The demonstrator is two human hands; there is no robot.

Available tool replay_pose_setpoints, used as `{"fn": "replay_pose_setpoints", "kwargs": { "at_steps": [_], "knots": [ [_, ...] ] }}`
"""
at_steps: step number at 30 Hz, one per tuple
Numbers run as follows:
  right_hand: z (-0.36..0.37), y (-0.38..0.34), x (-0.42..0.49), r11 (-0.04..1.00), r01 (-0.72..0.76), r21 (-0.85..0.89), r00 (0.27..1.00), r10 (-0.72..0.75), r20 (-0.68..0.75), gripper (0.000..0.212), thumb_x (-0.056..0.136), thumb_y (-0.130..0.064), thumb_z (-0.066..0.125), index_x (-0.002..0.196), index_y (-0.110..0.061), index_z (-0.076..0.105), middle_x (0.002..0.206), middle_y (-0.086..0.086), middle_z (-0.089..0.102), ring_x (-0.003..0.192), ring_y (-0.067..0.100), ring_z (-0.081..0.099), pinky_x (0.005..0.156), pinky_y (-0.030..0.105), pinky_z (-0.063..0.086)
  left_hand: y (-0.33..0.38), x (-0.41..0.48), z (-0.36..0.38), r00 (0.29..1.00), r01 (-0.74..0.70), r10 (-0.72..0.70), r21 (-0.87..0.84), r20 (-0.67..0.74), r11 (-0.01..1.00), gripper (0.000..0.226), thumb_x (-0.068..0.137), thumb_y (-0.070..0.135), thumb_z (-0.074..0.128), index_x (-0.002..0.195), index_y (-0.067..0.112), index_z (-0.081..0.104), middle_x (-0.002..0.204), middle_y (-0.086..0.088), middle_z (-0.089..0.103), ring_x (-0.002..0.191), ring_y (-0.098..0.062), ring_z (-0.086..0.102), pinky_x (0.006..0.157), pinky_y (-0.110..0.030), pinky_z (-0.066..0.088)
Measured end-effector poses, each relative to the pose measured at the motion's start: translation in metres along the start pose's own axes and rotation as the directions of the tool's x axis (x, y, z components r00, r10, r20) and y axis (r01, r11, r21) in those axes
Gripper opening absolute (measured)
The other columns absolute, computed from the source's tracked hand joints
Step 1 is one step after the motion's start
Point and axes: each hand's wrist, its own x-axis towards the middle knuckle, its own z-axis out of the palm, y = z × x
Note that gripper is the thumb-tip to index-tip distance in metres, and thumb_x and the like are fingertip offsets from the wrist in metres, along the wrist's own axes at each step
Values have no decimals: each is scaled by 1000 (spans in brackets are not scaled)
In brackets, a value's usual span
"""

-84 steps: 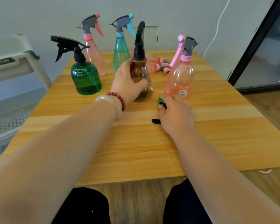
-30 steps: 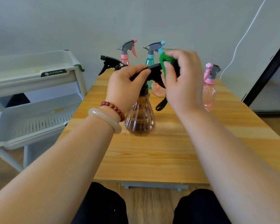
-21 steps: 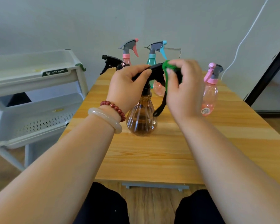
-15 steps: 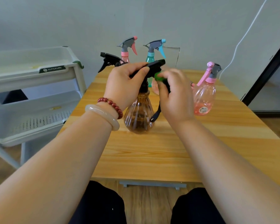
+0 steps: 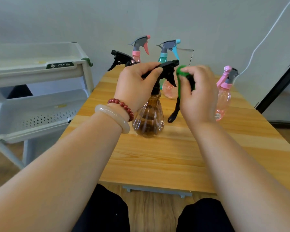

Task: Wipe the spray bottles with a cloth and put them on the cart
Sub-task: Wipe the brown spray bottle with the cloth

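A brown ribbed spray bottle with a black trigger head stands on the wooden table. My left hand grips its black head from above. My right hand holds a green cloth with a black strap hanging down, just right of the nozzle. Behind stand a pink bottle with a grey head, a teal bottle, a black trigger head of a bottle hidden by my hand, and another pink bottle at the right. The white cart stands left of the table.
The cart has an upper tray and a perforated lower shelf, both close to the table's left edge. A further pink bottle shows between my hands. A white cable runs up the wall; a dark door frame is at the right.
The brown bottle has come nearer on the table, my left hand shifting from its body to its head. My right hand lifted the cloth and keeps moving it around the trigger head.
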Motion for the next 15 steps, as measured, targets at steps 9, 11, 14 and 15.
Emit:
{"fn": "replay_pose_setpoints", "kwargs": {
  "at_steps": [9, 11, 14, 15],
  "knots": [
    [12, 4, -13, 999, 43, -27, 990, -39, 135, 15, 91, -3, 58, 101, -1, 68, 101, 10, 66, 99, 26, 60, 86, 34, 47, 2, -1, -2, 1000, 6, -6, 3, 8, 1000, 23, 100, 25, 58, 120, 26, 70, 91, 18, 67, 84, 11, 63, 71, -4, 48],
    [8, 3, -14, 1000, -1, -24, 993, 4, 115, 14, 92, -5, 58, 102, -3, 68, 102, 8, 66, 100, 25, 60, 88, 31, 47, 2, -1, -2, 1000, 3, -3, 16, 6, 1000, 25, 100, 25, 58, 121, 24, 70, 94, 15, 68, 85, 8, 63, 72, -5, 49],
    [3, -13, -1, 999, 50, 1, 999, -50, 0, 12, 91, -5, 60, 99, -1, 67, 98, 8, 66, 97, 16, 57, 87, 14, 39, 1, -2, -1, 1000, 4, -4, 14, 0, 1000, 26, 100, 25, 58, 122, 22, 70, 100, 8, 72, 90, 4, 65, 75, -7, 51],
    [4, -18, 4, 998, 66, 5, 998, -66, -18, 11, 91, -5, 60, 98, -1, 67, 97, 7, 65, 95, 13, 55, 86, 12, 38, 1, -2, -1, 1000, 1, -1, 15, -1, 1000, 26, 100, 26, 58, 122, 22, 70, 101, 8, 72, 92, 3, 66, 78, -9, 52]
  ]
}}
